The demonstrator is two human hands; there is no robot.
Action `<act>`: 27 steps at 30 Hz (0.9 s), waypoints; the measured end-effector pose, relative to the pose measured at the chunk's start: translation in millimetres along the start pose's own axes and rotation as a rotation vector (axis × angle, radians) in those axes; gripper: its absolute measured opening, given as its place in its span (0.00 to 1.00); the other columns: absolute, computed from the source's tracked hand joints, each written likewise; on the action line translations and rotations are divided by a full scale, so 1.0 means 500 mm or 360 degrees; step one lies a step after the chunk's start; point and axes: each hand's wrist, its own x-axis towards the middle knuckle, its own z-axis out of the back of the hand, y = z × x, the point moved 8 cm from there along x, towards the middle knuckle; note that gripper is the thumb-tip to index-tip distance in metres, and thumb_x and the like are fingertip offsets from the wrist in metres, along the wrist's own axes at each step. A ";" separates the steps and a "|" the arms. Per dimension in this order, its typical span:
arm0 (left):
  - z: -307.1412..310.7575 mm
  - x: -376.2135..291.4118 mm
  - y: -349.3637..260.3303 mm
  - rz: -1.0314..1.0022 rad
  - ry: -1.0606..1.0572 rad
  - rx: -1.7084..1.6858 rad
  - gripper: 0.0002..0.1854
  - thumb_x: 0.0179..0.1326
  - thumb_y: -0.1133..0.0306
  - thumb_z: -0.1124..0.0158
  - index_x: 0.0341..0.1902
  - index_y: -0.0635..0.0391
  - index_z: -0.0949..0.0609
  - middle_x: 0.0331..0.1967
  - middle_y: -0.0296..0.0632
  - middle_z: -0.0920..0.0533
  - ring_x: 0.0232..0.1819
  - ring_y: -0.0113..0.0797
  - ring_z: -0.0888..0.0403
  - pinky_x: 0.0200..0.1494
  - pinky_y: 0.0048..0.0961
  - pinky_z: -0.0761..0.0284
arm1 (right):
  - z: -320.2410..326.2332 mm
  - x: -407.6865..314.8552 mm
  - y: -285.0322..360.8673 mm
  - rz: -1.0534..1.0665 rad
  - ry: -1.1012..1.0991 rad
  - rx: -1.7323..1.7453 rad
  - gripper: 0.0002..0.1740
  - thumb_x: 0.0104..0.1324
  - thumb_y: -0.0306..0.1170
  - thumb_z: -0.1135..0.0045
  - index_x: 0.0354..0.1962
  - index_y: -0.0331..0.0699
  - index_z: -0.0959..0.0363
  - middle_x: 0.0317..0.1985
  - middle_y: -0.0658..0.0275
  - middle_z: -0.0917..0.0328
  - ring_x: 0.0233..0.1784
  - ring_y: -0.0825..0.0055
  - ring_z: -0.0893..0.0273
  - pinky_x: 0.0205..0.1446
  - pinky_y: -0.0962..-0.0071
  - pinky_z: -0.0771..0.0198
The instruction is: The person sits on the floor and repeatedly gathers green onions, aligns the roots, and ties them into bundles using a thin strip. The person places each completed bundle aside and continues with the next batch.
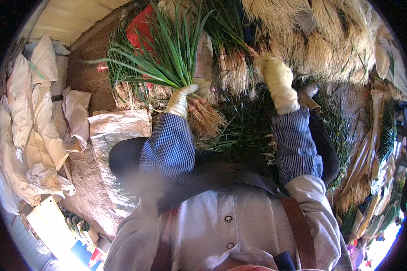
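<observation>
My left hand (183,98), in a pale glove, grips a bunch of green onions (181,64). Their green leaves fan out above the fist, and the pinkish bases and tan roots (207,117) hang below it. My right hand (277,79), also gloved, reaches forward and closes around the reddish base of a green onion (251,50); its fingertips are partly hidden. Just left of that hand lie more green onions (235,69), their roots towards me. Checked and striped sleeve covers wrap both forearms.
A large pile of onions with thick tan roots (320,50) fills the far right. Brown paper sacks (42,122) lie at the left, with a flattened paper sheet (120,128) nearer my knee. Loose green leaves (240,125) cover the ground between my legs. Behind the held bunch is red netting (139,28).
</observation>
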 end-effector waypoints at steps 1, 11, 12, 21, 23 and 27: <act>0.004 -0.014 -0.028 -0.0070 -0.0036 -0.0060 0.17 0.56 0.66 0.42 0.49 0.60 0.21 0.32 0.44 0.16 0.21 0.29 0.19 0.17 0.17 0.28 | 0.022 -0.014 0.048 -0.0058 0.0180 -0.0095 0.16 0.68 0.39 0.57 0.37 0.41 0.22 0.19 0.70 0.22 0.18 0.76 0.24 0.15 0.69 0.32; -0.022 -0.002 0.047 0.0075 0.0102 -0.0336 0.17 0.54 0.66 0.39 0.46 0.62 0.22 0.30 0.43 0.17 0.19 0.23 0.23 0.17 0.13 0.29 | -0.055 -0.196 0.282 0.0817 0.0617 0.0132 0.14 0.60 0.25 0.55 0.45 0.34 0.31 0.22 0.62 0.23 0.21 0.69 0.22 0.18 0.69 0.30; -0.029 -0.007 0.039 0.0039 0.0171 -0.0427 0.18 0.55 0.67 0.40 0.47 0.63 0.22 0.34 0.45 0.17 0.19 0.26 0.22 0.16 0.14 0.29 | -0.071 -0.199 0.259 0.0848 0.1221 0.0365 0.17 0.61 0.26 0.55 0.49 0.35 0.29 0.28 0.56 0.20 0.30 0.67 0.20 0.24 0.69 0.27; -0.063 -0.044 0.030 0.0035 0.0097 0.0224 0.18 0.55 0.63 0.39 0.46 0.61 0.22 0.31 0.47 0.17 0.20 0.32 0.18 0.10 0.15 0.34 | -0.255 -0.104 0.209 -0.0473 0.1094 0.2206 0.28 0.66 0.45 0.50 0.51 0.28 0.33 0.44 0.55 0.22 0.40 0.66 0.22 0.39 0.71 0.28; -0.066 -0.049 0.021 -0.0004 0.0155 0.0229 0.19 0.55 0.62 0.39 0.47 0.60 0.22 0.28 0.46 0.17 0.19 0.32 0.18 0.09 0.15 0.36 | -0.245 -0.116 0.229 -0.0681 0.1200 0.2683 0.22 0.68 0.40 0.52 0.47 0.27 0.32 0.38 0.56 0.22 0.34 0.68 0.23 0.33 0.74 0.28; -0.065 -0.062 0.025 0.0035 0.0122 0.0008 0.20 0.55 0.61 0.38 0.49 0.58 0.22 0.23 0.45 0.18 0.18 0.31 0.19 0.10 0.15 0.36 | -0.213 -0.116 0.193 -0.1216 0.0809 0.3068 0.17 0.68 0.41 0.53 0.33 0.33 0.30 0.25 0.62 0.26 0.17 0.75 0.32 0.16 0.77 0.35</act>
